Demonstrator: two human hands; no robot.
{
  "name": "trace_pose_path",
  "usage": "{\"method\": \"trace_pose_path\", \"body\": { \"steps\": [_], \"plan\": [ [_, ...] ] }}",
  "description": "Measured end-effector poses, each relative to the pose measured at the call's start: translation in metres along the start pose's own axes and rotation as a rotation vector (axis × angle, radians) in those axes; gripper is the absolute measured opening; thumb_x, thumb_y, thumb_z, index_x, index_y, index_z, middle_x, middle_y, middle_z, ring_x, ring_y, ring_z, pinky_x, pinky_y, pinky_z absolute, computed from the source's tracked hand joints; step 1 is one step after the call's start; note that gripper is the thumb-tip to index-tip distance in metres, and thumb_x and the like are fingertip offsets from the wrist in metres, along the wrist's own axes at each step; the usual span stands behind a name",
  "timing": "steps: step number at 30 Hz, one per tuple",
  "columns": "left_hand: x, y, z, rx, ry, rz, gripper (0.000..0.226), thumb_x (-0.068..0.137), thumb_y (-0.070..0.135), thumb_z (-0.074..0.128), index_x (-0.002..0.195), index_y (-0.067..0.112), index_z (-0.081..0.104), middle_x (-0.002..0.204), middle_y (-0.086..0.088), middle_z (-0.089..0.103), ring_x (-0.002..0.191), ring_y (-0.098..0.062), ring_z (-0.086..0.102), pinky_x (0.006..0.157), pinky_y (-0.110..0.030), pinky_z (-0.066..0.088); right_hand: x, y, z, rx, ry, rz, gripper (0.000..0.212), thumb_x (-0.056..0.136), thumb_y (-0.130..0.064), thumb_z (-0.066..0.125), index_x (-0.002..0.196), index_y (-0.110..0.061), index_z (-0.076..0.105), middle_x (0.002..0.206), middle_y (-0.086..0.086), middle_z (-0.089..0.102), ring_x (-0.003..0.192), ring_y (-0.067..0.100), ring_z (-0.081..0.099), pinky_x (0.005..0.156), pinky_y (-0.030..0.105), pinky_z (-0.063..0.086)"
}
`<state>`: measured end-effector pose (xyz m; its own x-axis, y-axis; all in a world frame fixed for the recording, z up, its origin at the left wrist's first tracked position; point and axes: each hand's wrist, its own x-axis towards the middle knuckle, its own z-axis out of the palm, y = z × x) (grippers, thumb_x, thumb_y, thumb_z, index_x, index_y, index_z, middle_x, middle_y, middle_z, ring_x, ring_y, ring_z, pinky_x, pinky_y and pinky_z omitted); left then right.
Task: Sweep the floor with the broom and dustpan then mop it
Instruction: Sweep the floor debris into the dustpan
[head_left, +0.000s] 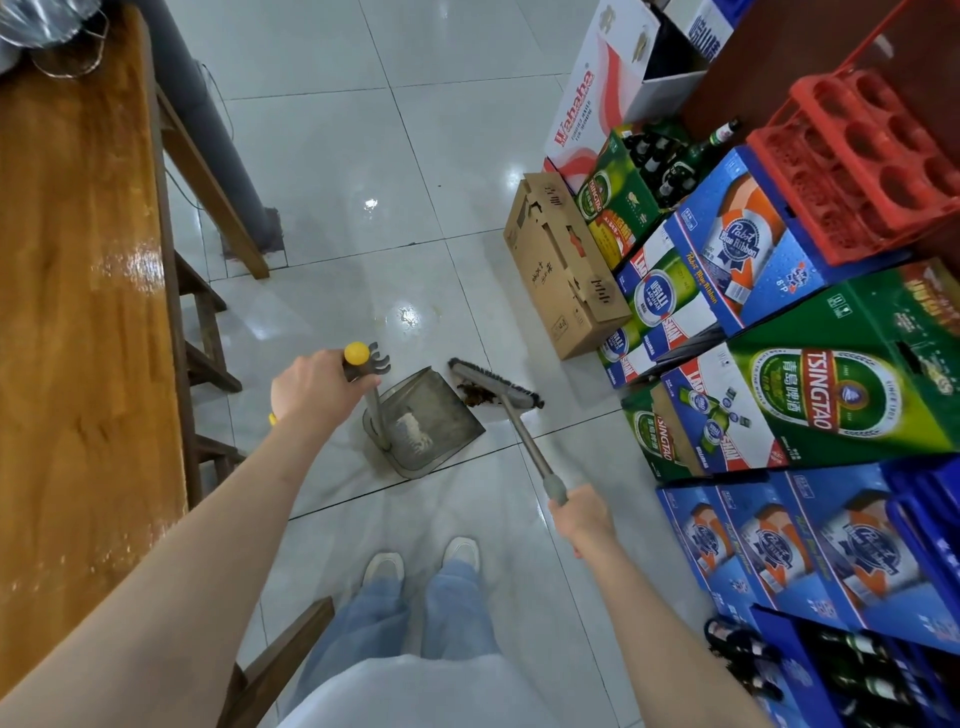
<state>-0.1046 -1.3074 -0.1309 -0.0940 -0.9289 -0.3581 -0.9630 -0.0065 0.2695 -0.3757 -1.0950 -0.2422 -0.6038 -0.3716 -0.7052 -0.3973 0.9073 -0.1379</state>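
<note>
Fingers (358, 387) gripping dustpan (426, 421), crumpled litter inside

Single head-mounted wide-angle view, looking steeply down and forward at the tiled floor (395, 171) from standing height.

Dustpan (423, 415) on floor (363, 156) centre, ahead of 2 feet. Broom (498, 387) head just right of pan mouth, debris pile (475, 396) btwn them. Table (78, 312) along left. Stacked beer cartons (810, 405) along right; cardboard box (561, 265) beyond broom.
</note>
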Motion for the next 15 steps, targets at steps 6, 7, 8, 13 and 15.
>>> {"method": "trace_pose_path", "body": {
  "steps": [6,7,8,13,15],
  "plan": [
    [0.001,0.0,0.001,0.014,0.002,-0.004,0.034,0.083,0.056,0.061,0.08,0.023,0.052,0.075,-0.004,0.055,0.085,-0.032,0.061,0.063,-0.031,0.041,-0.026,0.017,-0.005,0.001,0.039,-0.043,0.035,0.093,-0.04,0.05,0.077,-0.011,0.061,0.094,0.014,0.066,0.092,0.034,0.063,0.073,0.037,0.055],
    [0.001,0.0,0.001,0.018,0.003,-0.006,0.035,0.083,0.056,0.061,0.081,0.022,0.053,0.075,-0.004,0.055,0.085,-0.032,0.061,0.063,-0.031,0.041,-0.028,0.022,-0.006,0.005,0.043,-0.044,0.032,0.093,-0.039,0.051,0.075,-0.013,0.059,0.095,0.015,0.066,0.091,0.034,0.063,0.072,0.035,0.053],
    [0.001,0.0,0.001,0.022,0.003,-0.009,0.036,0.083,0.057,0.061,0.082,0.022,0.054,0.075,-0.004,0.055,0.084,-0.032,0.06,0.063,-0.031,0.041,-0.029,0.026,-0.007,0.011,0.046,-0.047,0.03,0.092,-0.038,0.053,0.076,-0.014,0.059,0.095,0.015,0.066,0.091,0.034,0.063,0.072,0.035,0.052],
    [0.001,0.002,0.002,0.036,0.0,-0.019,0.038,0.083,0.057,0.061,0.085,0.019,0.058,0.075,-0.004,0.055,0.081,-0.032,0.059,0.061,-0.031,0.041,-0.023,0.037,-0.025,0.056,0.058,-0.013,0.03,0.094,-0.036,0.051,0.091,-0.01,0.065,0.091,0.014,0.067,0.088,0.033,0.061,0.073,0.032,0.047],
    [0.002,0.002,0.001,0.034,0.004,-0.028,0.039,0.083,0.058,0.061,0.083,0.019,0.057,0.073,-0.005,0.055,0.075,-0.03,0.055,0.061,-0.031,0.041,-0.017,0.037,-0.032,0.078,0.074,-0.002,0.03,0.095,-0.032,0.052,0.095,-0.006,0.067,0.088,0.013,0.065,0.083,0.031,0.058,0.07,0.03,0.045]
  ]
}}
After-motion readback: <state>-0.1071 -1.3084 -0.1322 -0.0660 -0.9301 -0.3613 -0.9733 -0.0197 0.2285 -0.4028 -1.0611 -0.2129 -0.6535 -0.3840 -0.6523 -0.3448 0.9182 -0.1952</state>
